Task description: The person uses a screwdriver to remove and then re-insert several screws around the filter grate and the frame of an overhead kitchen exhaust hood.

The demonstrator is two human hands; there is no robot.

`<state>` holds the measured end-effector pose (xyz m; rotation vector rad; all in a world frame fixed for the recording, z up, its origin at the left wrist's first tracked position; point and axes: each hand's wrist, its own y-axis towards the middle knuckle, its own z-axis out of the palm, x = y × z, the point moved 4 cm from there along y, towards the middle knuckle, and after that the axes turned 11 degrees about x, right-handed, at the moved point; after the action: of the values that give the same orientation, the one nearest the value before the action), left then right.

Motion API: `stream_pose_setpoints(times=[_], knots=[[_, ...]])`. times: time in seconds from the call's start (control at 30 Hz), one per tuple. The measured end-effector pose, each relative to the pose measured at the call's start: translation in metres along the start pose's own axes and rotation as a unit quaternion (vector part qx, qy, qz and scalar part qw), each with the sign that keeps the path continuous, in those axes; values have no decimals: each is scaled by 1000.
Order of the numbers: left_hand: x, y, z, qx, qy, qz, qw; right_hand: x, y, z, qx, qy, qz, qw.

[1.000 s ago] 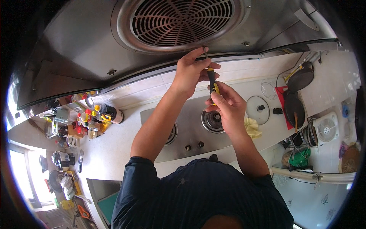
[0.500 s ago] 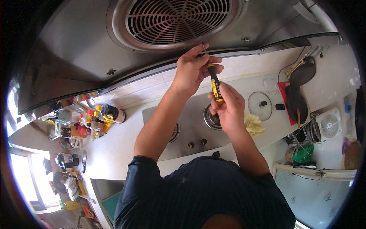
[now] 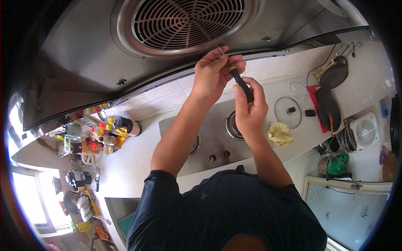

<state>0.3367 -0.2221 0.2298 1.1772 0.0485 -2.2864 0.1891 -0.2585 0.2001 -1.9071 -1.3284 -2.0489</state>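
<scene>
A screwdriver (image 3: 238, 78) with a black and yellow handle slants between my two hands, its metal shaft pointing up toward the range hood (image 3: 92, 46). My right hand (image 3: 251, 106) is closed round the handle's lower end. Higher up, my left hand (image 3: 212, 75) pinches the shaft near the tip with thumb and forefinger, its other fingers bent beside the handle. The tip is close to the lower rim of the hood's round slotted grille (image 3: 190, 23); whether it touches a screw there is too small to tell.
Below my hands lies a steel gas hob (image 3: 209, 142) in a white counter (image 3: 121, 175). Sauce bottles (image 3: 123, 125) stand at left. To the right are a yellow cloth (image 3: 280, 134), a glass lid (image 3: 288, 112) and dark pans (image 3: 328, 111). The hood's lower edge overhangs the counter.
My right hand's grip on the handle has turned, with the fingers now wrapped further round it. The view has shifted slightly, and the screwdriver stays near the grille's rim.
</scene>
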Motion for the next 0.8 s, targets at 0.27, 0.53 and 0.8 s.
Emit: stream_pose_setpoints(times=[0.27, 0.53, 0.8], knots=[[-3, 0, -5, 5, -23, 0, 1000, 9, 3, 6, 10, -86, -117, 989], [-6, -3, -4, -2, -32, -6, 999, 5, 0, 7, -6, -101, -100, 990], [-8, -1, -6, -25, -61, 5, 998, -2, 3, -1, 22, -99, -71, 992]])
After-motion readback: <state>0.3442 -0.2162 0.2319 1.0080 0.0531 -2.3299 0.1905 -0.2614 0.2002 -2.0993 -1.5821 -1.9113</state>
